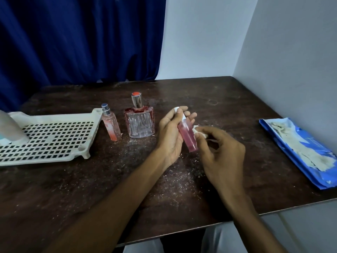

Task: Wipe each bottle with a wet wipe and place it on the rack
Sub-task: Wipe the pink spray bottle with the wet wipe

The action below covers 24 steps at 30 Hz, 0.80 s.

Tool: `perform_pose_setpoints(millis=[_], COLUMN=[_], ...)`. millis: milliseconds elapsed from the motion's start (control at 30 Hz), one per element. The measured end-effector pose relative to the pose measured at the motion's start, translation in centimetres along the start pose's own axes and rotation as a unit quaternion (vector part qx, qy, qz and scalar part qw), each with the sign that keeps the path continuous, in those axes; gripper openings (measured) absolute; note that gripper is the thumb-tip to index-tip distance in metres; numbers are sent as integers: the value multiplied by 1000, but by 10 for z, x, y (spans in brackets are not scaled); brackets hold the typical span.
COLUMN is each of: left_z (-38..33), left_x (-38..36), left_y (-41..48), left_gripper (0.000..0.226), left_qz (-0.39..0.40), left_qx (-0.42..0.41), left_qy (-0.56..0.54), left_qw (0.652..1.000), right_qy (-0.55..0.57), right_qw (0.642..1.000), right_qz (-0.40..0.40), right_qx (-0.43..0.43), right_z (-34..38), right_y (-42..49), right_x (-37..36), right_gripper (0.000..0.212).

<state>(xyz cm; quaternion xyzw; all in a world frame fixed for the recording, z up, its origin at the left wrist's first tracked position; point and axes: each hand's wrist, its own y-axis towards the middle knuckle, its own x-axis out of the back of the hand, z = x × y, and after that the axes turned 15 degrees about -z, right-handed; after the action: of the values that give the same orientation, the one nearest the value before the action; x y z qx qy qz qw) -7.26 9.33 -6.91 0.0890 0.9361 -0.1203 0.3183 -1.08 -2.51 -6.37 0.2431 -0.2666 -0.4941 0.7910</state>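
My left hand (pixel 170 133) holds a slim pink bottle (pixel 187 136) with a white cap, tilted, above the middle of the table. My right hand (pixel 218 152) pinches a small white wet wipe (pixel 198 130) against the bottle's right side. A thin pink spray bottle (pixel 111 123) and a square clear bottle with a red-topped silver cap (pixel 140 123) stand to the left. The white perforated rack (pixel 49 139) lies at the far left, with a pale grey bottle (pixel 11 127) on it, partly cut off by the frame edge.
A blue wet-wipe pack (pixel 299 152) lies open at the right edge of the dark wooden table (pixel 91 189). White crumbs are scattered over the tabletop. A blue curtain hangs behind, and white walls close off the back right corner.
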Motion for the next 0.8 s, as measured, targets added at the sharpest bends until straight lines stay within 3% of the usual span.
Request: perform_pose_setpoints(millis=[167,333,533,667,800], left_z=[1,0,0,0,-2], left_x=[-1,0,2,1,0], left_y=[-5,-8,-7,-6,-10], left_gripper=[25,26,27,31,27], left_qz=[84,108,127,130,137], left_qx=[-45,-52,-93,-116,-94], left_qy=[56,73,110,134,125], left_qw=[994,990,981,976,978], right_qy=[-19,-57,-46,-19,0], right_qw=[998,990,996,993,998], right_qz=[19,46,67,78,57], right_qx=[59,123,37,81,34], right_z=[-6,-3,-6,-1,-3], right_y=[10,25,37,25,22], right_x=[-10,-13,-7,-8,-10], right_gripper=[12,17,15,14,14])
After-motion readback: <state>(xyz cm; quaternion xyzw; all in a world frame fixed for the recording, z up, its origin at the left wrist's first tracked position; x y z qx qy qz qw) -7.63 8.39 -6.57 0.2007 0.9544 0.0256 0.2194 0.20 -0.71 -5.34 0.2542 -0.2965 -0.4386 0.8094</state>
